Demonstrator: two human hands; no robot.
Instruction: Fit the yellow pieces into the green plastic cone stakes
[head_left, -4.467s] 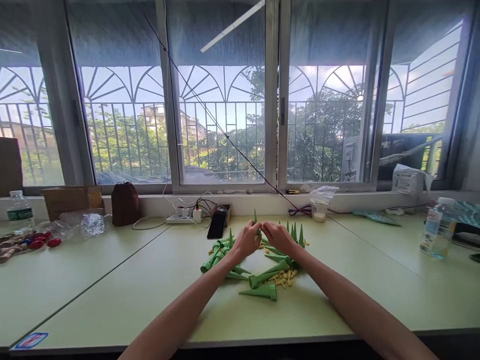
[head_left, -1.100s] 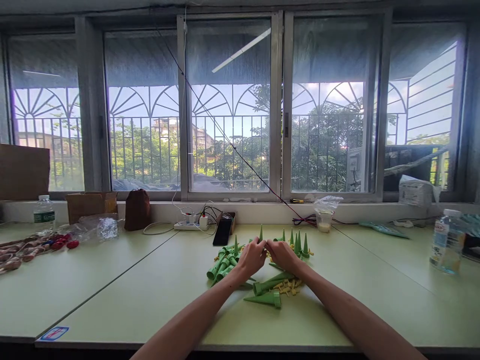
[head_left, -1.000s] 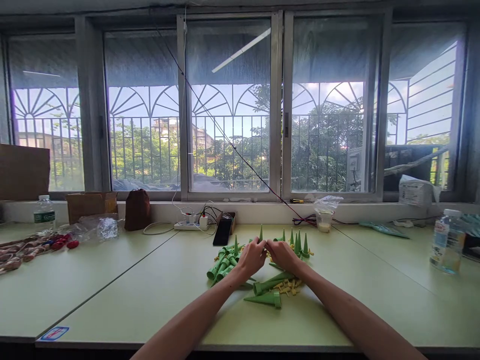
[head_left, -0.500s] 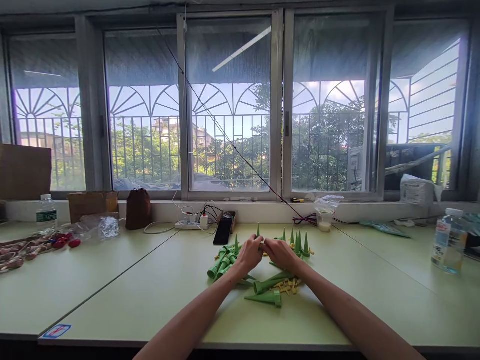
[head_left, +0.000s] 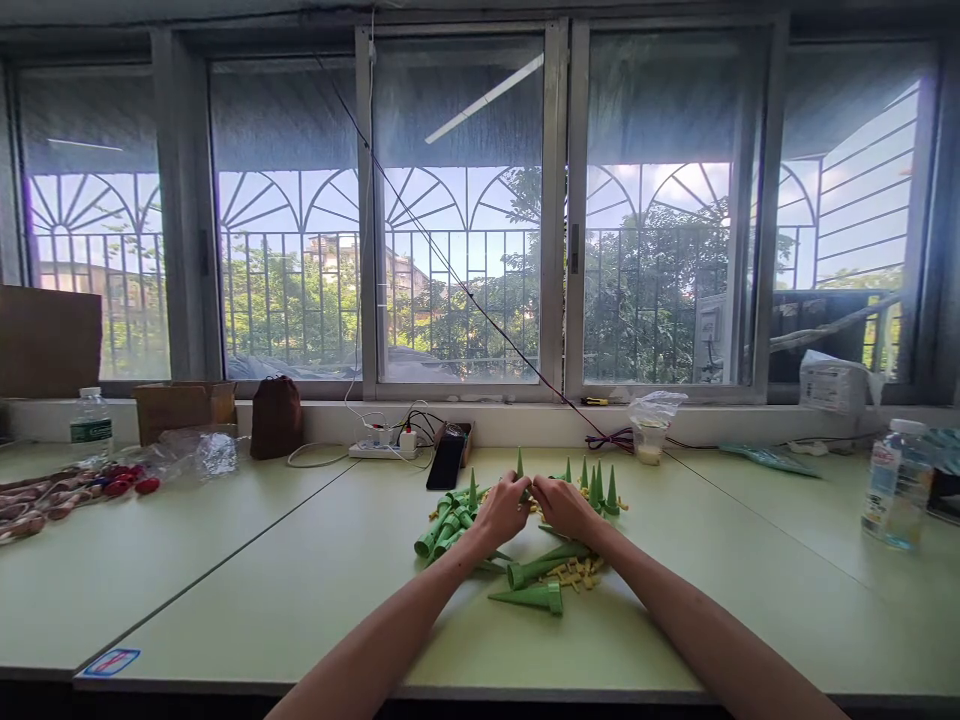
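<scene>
My left hand (head_left: 502, 512) is closed around a green plastic cone spike (head_left: 520, 461), whose tip sticks up above the fingers. Pressed close against it, my right hand (head_left: 562, 507) has its fingers pinched together; whatever they grip is hidden. Several green spikes with ribbed caps (head_left: 451, 522) lie heaped left of my hands. To the right, more green cones (head_left: 597, 488) stand point up. Small yellow branched plastic pieces (head_left: 576, 574) lie between my forearms, beside a loose green spike (head_left: 529, 597) on its side.
The pale table (head_left: 300, 590) bears a black phone (head_left: 446, 460), a power strip (head_left: 382, 450) and a brown pouch (head_left: 277, 418) toward the window. A plastic bottle (head_left: 894, 485) stands at right, a bagged cup (head_left: 649, 430) at the back. Red-tipped items (head_left: 124, 486) lie at left.
My two hands and the green spike have shifted very slightly to the right. The heaped and standing spikes have stayed in place.
</scene>
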